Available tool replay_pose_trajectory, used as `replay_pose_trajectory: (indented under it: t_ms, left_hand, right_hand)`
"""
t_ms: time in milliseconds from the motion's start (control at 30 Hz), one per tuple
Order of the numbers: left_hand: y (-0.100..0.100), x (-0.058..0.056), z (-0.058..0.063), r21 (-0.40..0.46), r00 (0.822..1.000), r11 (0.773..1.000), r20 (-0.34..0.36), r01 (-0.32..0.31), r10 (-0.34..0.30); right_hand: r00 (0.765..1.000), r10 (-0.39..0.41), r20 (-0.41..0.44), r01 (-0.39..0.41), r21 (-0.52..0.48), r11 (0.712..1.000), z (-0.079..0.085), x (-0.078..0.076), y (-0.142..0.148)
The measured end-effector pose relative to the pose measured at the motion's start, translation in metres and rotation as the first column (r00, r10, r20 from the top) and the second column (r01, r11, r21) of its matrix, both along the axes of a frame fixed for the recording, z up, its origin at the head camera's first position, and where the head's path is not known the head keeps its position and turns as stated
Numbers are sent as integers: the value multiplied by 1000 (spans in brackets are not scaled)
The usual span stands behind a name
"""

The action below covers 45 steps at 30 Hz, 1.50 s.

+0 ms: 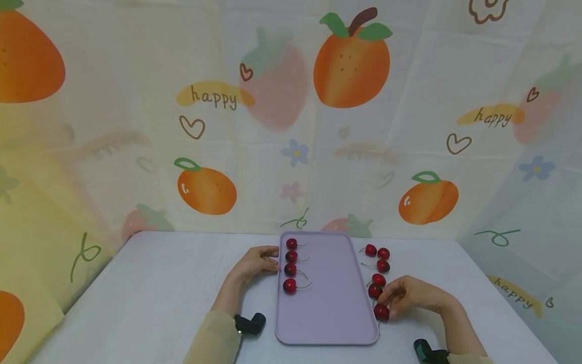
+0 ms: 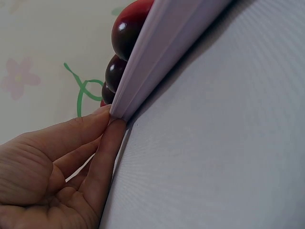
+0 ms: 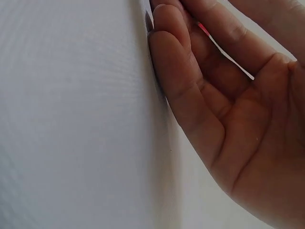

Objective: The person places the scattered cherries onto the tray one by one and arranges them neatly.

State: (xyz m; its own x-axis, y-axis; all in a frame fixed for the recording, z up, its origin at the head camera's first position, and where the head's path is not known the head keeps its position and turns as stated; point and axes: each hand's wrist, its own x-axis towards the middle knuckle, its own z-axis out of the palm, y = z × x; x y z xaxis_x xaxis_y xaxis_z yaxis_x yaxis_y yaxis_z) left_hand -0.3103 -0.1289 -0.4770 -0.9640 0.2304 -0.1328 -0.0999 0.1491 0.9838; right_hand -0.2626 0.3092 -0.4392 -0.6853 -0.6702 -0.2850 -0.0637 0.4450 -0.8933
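Observation:
A lilac rectangular tray (image 1: 325, 303) lies on the white table, with several dark red cherries (image 1: 290, 269) lined up down its left side, stems pointing right. At the tray's left rim, my left hand (image 1: 256, 262) pinches the edge between thumb and fingertips; the left wrist view shows those fingers (image 2: 114, 138) on the rim. To the right of the tray, my right hand (image 1: 411, 296) holds the nearest cherry (image 1: 381, 312) by its fingertips, low over the table. In the right wrist view the curled fingers (image 3: 176, 62) hide nearly all of it.
Beyond my right fingers, more loose cherries (image 1: 383, 266) lie along the tray's right side, some touching each other. Behind the table (image 1: 173, 283) hangs a fruit-printed cloth (image 1: 254, 167). Black wrist straps (image 1: 250, 323) are on both forearms.

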Motion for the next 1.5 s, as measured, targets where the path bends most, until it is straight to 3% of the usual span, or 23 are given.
replay_pose_trajectory:
  t_ms: [433,667,1167,1500]
  left_hand:
    - [1,0,-1,1,1000,1000,-13,9,-9]
    - [1,1,-1,-3,1000,1000,-12,7,-7]
    - [2,2,1,-8,1000,1000,-3,-22,22]
    - [2,0,1,-26,999,999,6,-33,33]
  right_hand:
    - [997,13,-82,-3,119,993,0,2,-9]
    - [997,17,-71,-11,90,996,-4,3,-5]
    - [995,57,86,-50,-89,995,-2,0,5]
    - [1000,0,4,1,-91,996,7,-4,-4]
